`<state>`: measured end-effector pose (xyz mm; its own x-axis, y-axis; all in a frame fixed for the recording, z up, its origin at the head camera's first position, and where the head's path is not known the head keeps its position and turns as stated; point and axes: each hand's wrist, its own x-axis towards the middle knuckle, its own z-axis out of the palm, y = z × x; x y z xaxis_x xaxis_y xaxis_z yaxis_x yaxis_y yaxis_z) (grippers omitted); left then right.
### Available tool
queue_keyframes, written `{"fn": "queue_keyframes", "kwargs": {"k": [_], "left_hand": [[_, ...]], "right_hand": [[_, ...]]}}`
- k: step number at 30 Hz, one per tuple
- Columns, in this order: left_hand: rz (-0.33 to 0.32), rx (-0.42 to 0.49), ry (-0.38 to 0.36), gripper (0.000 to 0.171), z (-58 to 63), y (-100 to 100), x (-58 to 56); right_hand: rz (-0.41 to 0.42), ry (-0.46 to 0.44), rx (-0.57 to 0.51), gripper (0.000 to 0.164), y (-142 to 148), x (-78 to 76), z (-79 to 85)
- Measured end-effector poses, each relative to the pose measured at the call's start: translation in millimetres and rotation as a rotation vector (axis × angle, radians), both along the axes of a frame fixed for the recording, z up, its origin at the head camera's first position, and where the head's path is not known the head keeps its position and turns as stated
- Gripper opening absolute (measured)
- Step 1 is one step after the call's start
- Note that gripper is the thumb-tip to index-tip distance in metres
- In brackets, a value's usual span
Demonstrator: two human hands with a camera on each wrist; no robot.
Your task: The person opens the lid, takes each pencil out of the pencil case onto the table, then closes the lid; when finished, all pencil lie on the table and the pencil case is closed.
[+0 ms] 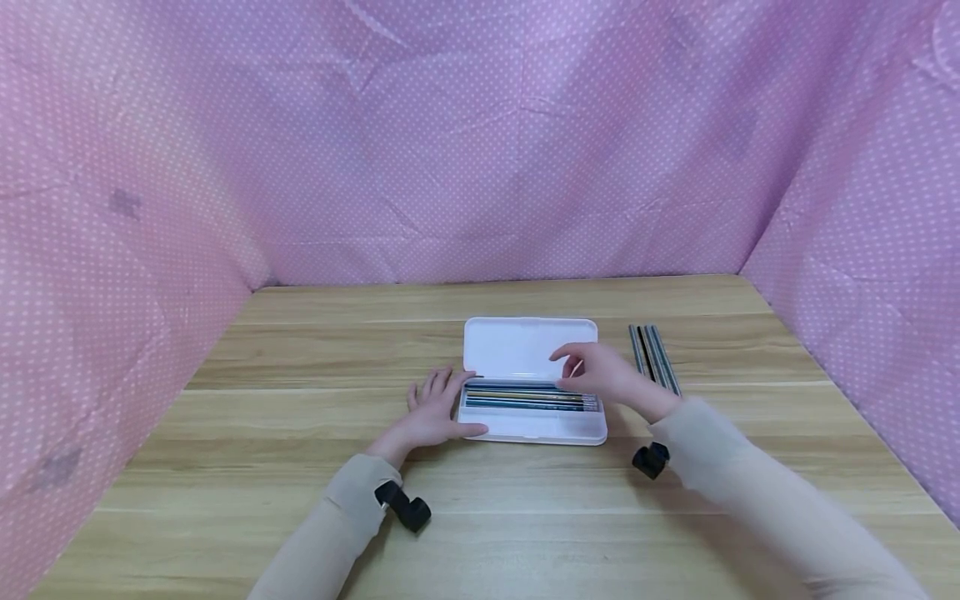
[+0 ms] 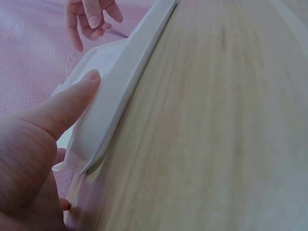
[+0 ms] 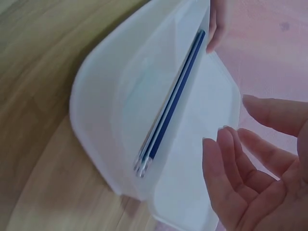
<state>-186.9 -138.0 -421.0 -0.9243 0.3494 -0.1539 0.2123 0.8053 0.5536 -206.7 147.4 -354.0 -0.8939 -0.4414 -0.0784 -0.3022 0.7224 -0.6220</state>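
A white pencil case (image 1: 536, 428) lies with its lid (image 1: 506, 343) folded back, and several pencils (image 1: 525, 398) lie lengthwise inside it. My left hand (image 1: 433, 414) rests at the case's left end, fingers spread. In the left wrist view its thumb (image 2: 72, 103) lies against the upper edge of the front wall. Over the right part of the case hovers my right hand (image 1: 603, 373), its fingers loosely bent and thumb apart. Nothing shows between those fingers in the right wrist view, where the pencils (image 3: 173, 103) slant below the hand.
Several more pencils (image 1: 655, 354) lie side by side on the wooden table (image 1: 525, 517) to the right of the case, partly behind my right forearm. Pink dotted cloth (image 1: 480, 150) hangs behind the table and at both sides.
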Motion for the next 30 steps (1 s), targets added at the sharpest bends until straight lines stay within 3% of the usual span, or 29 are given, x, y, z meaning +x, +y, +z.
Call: {"fn": "queue_keyframes", "kwargs": {"k": [16, 30], "left_hand": [[0.004, -0.002, -0.003, 0.087, 0.3, 0, -1.3], [0.001, 0.002, -0.003, 0.087, 4.0, 1, 0.0]], "right_hand": [[0.117, 0.072, 0.144, 0.036, -29, -0.9, -6.3], [0.168, 0.101, 0.237, 0.034, -33, -1.8, -13.8]]}}
